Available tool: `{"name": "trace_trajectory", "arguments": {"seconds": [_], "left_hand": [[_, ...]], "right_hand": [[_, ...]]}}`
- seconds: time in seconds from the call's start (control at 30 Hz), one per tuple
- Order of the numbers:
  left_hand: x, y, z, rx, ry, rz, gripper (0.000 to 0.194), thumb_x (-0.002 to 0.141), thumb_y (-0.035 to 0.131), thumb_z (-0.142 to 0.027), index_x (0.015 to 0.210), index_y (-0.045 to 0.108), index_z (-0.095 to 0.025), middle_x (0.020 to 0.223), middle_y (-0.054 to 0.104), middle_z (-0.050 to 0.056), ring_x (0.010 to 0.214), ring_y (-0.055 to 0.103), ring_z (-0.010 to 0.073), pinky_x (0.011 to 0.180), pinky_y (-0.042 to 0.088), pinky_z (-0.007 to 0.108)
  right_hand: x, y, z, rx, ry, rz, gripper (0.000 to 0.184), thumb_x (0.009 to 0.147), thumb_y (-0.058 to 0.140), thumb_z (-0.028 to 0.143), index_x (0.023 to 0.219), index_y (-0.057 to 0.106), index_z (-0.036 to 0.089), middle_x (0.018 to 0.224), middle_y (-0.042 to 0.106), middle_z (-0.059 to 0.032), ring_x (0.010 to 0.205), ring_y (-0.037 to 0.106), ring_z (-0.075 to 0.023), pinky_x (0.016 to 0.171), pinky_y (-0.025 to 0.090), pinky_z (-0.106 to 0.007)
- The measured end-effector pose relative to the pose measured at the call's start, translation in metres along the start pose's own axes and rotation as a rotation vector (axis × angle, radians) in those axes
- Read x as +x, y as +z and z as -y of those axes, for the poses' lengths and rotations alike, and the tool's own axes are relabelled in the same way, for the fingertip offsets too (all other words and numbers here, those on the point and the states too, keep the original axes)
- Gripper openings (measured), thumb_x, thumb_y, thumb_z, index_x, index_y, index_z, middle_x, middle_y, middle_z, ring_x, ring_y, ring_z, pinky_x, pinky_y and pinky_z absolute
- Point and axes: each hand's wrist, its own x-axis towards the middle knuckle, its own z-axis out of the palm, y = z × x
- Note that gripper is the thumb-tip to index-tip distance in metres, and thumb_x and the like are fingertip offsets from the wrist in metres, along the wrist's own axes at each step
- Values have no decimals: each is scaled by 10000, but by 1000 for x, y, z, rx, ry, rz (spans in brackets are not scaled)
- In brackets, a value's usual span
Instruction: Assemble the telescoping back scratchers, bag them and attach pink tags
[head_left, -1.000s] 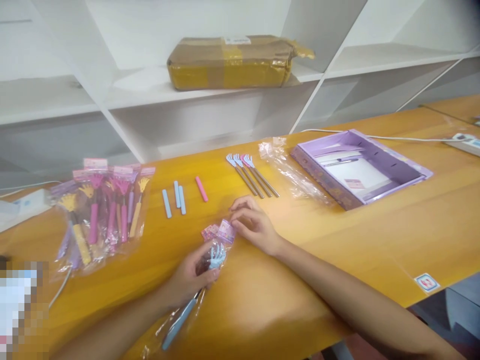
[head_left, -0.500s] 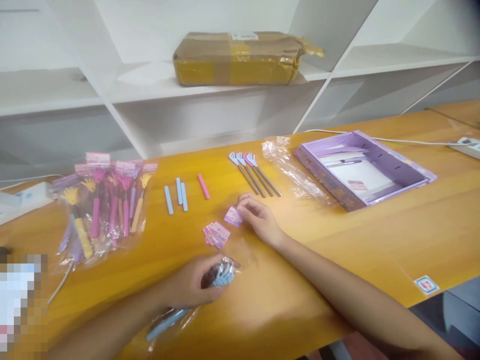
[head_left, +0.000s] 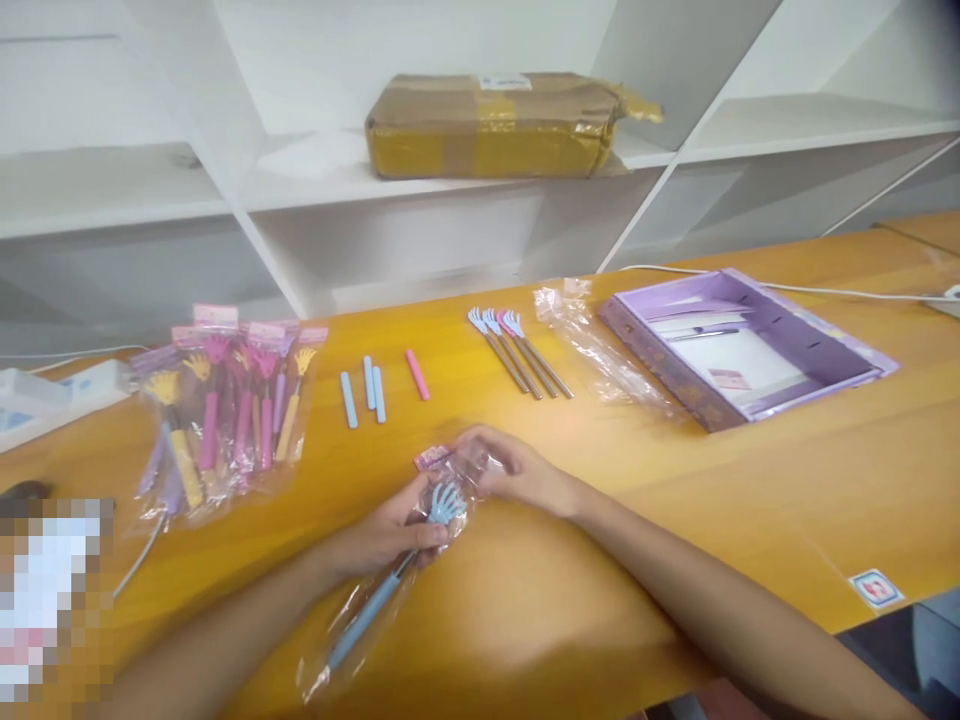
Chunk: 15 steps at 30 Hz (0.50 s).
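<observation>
My left hand (head_left: 401, 525) is closed around a blue back scratcher (head_left: 365, 618) inside a clear plastic bag (head_left: 319, 675), its hand-shaped head pointing up and away from me. At the bag's top end, my right hand (head_left: 517, 470) has its fingers closed on the clear plastic. Whether a card is still in those fingers is hidden by the shiny film. Part of a pink printed card (head_left: 430, 457) shows on the table just behind the bag; the rest of the pile is covered by my hands and the bag.
Several bagged back scratchers (head_left: 225, 410) lie at the left. Blue handle sleeves (head_left: 349, 400) and a pink sleeve (head_left: 418, 375) lie mid-table. Metal scratcher rods (head_left: 525, 355), empty bags (head_left: 607, 355) and a purple box (head_left: 750, 412) are further right. A taped parcel (head_left: 487, 145) sits on the shelf.
My right hand has moved from beside the card pile down to the bag's top. My left hand has raised and turned the bagged scratcher, showing more of it. The view has shifted slightly.
</observation>
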Motion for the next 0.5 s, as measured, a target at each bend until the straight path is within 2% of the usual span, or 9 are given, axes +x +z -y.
{"name": "trace_trajectory", "arguments": {"seconds": [0.07, 0.13, 0.2, 0.27, 0.3, 0.4, 0.43, 0.5], "left_hand": [[1, -2, 0, -31, 1, 44, 709, 897, 824, -421, 1485, 482, -224, 859, 622, -17, 680, 574, 100, 623, 430, 222], [1, -4, 0, -81, -32, 113, 539, 888, 833, -389, 1312, 573, -183, 873, 679, 19, 716, 638, 119, 661, 475, 236], [1, -4, 0, -145, -80, 174, 445, 873, 841, -366, 1185, 596, -163, 892, 726, 59, 731, 690, 144, 687, 515, 256], [1, -4, 0, -182, -106, 193, 391, 878, 827, -347, 1137, 604, -156, 890, 743, 73, 703, 710, 152, 672, 533, 264], [1, -5, 1, -184, -108, 188, 366, 883, 819, -334, 1123, 612, -151, 885, 746, 74, 690, 714, 152, 662, 536, 261], [2, -6, 2, -176, -108, 176, 359, 887, 808, -306, 1147, 616, -151, 885, 746, 67, 669, 724, 152, 637, 537, 253], [3, -6, 3, -174, -102, 176, 388, 885, 808, -304, 1183, 606, -160, 893, 746, 64, 667, 726, 155, 623, 531, 249], [3, -6, 4, -166, -83, 172, 434, 888, 803, -304, 1240, 582, -179, 901, 738, 54, 661, 718, 153, 601, 511, 241]], "right_hand": [[1, 4, -1, -66, 45, 10, 547, 831, 828, 682, 1012, 724, 176, 877, 697, -25, 739, 590, -150, 686, 480, -269], [3, 6, -5, -65, 67, -117, 498, 846, 821, 656, 855, 705, 172, 736, 650, 1, 636, 539, -124, 613, 446, -255], [5, 3, -7, -21, 20, -407, 490, 834, 829, 652, 798, 667, 192, 647, 599, 27, 541, 471, -106, 524, 392, -245], [7, -5, -6, 3, -80, -705, 460, 841, 829, 635, 809, 652, 211, 619, 584, 38, 504, 457, -108, 491, 387, -250], [8, -10, -5, -6, -115, -771, 447, 838, 834, 625, 815, 653, 217, 619, 589, 36, 503, 472, -114, 490, 403, -258], [9, -28, 1, -111, -112, -691, 444, 772, 890, 603, 806, 677, 216, 653, 633, 14, 537, 538, -141, 515, 460, -284], [9, -33, 2, -134, -123, -705, 444, 764, 893, 605, 808, 683, 216, 670, 643, 9, 552, 546, -143, 522, 466, -285], [10, -44, 2, -139, -192, -852, 431, 799, 857, 615, 847, 691, 221, 703, 643, 11, 579, 540, -139, 540, 463, -277]]}}
